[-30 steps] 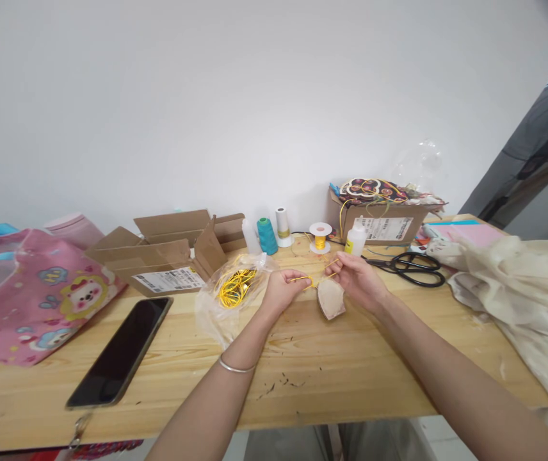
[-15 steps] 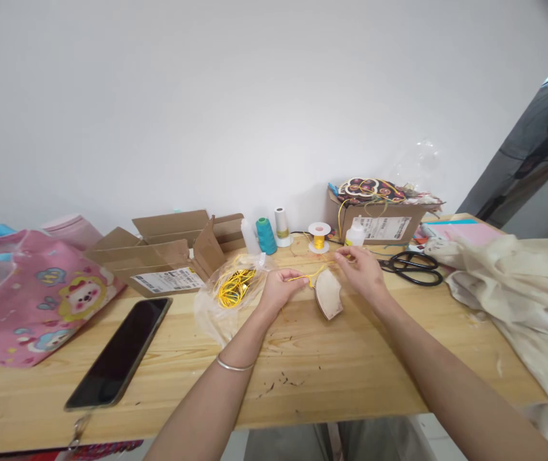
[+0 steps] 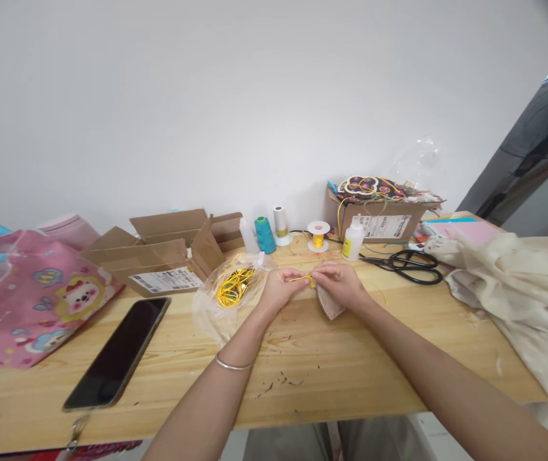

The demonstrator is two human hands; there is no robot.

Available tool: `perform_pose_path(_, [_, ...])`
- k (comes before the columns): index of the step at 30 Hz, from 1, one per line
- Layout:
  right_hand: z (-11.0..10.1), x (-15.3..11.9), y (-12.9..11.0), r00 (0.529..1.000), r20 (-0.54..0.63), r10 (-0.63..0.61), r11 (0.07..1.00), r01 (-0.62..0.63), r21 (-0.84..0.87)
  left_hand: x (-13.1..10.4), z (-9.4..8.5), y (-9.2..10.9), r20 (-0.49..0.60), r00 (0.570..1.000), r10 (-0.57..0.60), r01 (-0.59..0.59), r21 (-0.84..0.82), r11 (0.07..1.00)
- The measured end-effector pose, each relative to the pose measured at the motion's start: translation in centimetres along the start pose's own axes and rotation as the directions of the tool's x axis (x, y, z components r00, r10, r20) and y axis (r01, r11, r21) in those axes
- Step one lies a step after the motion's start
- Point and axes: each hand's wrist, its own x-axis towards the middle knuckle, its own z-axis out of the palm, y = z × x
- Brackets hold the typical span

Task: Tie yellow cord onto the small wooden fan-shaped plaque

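Along the tabletop's [image 3: 351,378] back, left to right: bag [image 3: 38,307], left box [image 3: 134,266], left bottle [image 3: 249,237], cone [image 3: 265,235], tube [image 3: 281,227], reel [image 3: 318,244], right bottle [image 3: 352,243], right box [image 3: 399,225] slightly behind. The phone [image 3: 117,353] lies before the left box, right of the bag. Cord [image 3: 233,288] lies in the pouch [image 3: 209,317], before the cone. The piece [image 3: 331,307] is before the reel. Scissors [image 3: 415,267] lie before the right box, left of the cloth [image 3: 518,282].

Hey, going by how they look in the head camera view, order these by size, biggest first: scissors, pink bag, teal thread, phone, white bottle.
Pink bag
Phone
Scissors
Teal thread and white bottle: too alike to rank
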Motion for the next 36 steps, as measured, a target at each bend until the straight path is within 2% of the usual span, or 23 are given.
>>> perform_pose_path(3, [0.3, 0.0, -0.3, 0.990, -0.055, 0.133, 0.990, -0.131, 0.049, -0.2, 0.0, 0.3, 0.021, 1.000, -0.016, 0.017, -0.030, 0.999])
perform_pose_path(6, [0.5, 0.0, -0.4, 0.981, -0.084, 0.173, 0.985, -0.169, 0.045, -0.4, 0.0, 0.7, 0.048, 0.998, -0.031, 0.034, -0.061, 0.998])
perform_pose_path(19, [0.6, -0.2, -0.6, 0.978, -0.205, 0.032, 0.999, -0.039, -0.033, -0.3, 0.3, 0.8, -0.003, 1.000, 0.031, -0.030, 0.022, 0.999])
perform_pose_path(23, [0.5, -0.3, -0.4, 0.982, -0.190, -0.020, 0.992, -0.005, -0.128, -0.2, 0.2, 0.6, -0.033, 0.992, 0.121, -0.118, 0.083, 0.990])
perform_pose_path(26, [0.3, -0.3, -0.1, 0.983, -0.181, -0.038, 0.976, -0.003, -0.218, -0.2, 0.2, 0.4, -0.015, 0.983, 0.184, -0.182, 0.079, 0.980])
perform_pose_path(30, [0.4, -0.3, 0.1, 0.986, -0.167, -0.029, 0.961, -0.019, -0.277, -0.2, 0.5, 0.5, -0.019, 0.994, 0.111, -0.109, 0.058, 0.992])
perform_pose_path(36, [0.7, -0.3, 0.4, 0.987, -0.151, -0.049, 0.971, 0.011, -0.240, -0.1, 0.6, 0.5, -0.078, 0.997, -0.015, 0.016, 0.004, 1.000])
